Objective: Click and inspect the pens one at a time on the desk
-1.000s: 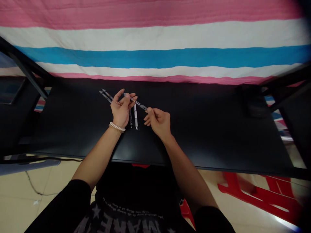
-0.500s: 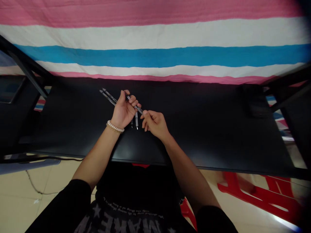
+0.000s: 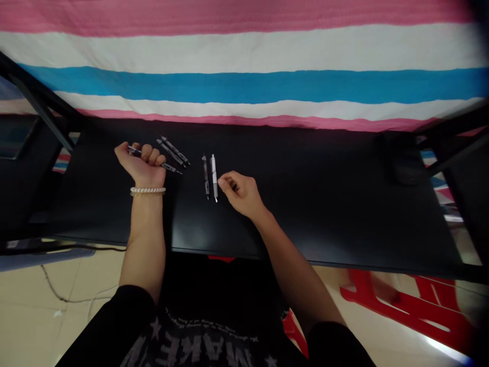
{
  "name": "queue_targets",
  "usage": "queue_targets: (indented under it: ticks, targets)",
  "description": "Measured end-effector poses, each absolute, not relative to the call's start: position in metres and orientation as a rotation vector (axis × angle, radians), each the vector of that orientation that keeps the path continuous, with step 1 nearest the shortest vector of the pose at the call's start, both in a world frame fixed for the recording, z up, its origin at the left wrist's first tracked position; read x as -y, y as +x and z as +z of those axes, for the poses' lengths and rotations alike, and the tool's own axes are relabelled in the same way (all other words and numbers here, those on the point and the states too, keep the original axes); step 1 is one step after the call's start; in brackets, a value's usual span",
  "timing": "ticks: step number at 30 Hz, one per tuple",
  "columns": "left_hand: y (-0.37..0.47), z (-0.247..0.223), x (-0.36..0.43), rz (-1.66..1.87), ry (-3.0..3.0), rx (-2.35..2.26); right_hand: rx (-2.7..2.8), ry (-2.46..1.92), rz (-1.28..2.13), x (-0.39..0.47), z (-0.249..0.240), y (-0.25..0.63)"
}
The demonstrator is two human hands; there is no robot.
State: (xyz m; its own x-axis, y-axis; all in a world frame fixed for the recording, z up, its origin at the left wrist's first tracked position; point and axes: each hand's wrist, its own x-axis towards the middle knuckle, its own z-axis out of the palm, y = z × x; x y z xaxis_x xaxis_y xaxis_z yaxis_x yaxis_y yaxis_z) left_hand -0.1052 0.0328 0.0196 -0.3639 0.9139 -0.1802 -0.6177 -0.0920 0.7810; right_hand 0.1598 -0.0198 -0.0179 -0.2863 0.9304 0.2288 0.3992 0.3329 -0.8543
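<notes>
My left hand [image 3: 143,165] is curled around a pen [image 3: 168,166], whose tip sticks out to the right just below a pair of pens. Those two grey-and-black pens [image 3: 176,153] lie side by side, slanting, on the black tabletop. Near the middle, a dark pen [image 3: 206,178] and a white pen [image 3: 214,176] lie almost parallel, tips toward me. Just right of the white pen is my right hand [image 3: 242,191], thumb and fingers pinched together. Whether anything sits inside that pinch is hidden.
The black table [image 3: 324,204] has its near edge against my body. A striped cloth [image 3: 244,86] hangs along its back. Dark metal frame bars [image 3: 44,112] stand at both sides. A red stool [image 3: 408,306] is at the lower right.
My left hand has moved left with the pen, away from my right hand, which no longer grips it. The two middle pens and the left pair are now uncovered.
</notes>
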Motion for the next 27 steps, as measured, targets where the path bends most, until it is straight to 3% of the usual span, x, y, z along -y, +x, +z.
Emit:
queue_targets:
  ticks: [8,17,27]
  targets:
    - [-0.096,0.017,-0.039,1.833,0.038,-1.113,2.083,-1.022,0.771,0.019,-0.022,0.158]
    - [-0.113,0.004,-0.031,1.730,0.323,-0.795,2.099,-1.025,0.750,0.019,-0.023,0.159]
    - [-0.094,-0.004,-0.053,1.867,0.305,-1.456,2.196,-1.019,0.713,0.020,-0.022,0.160]
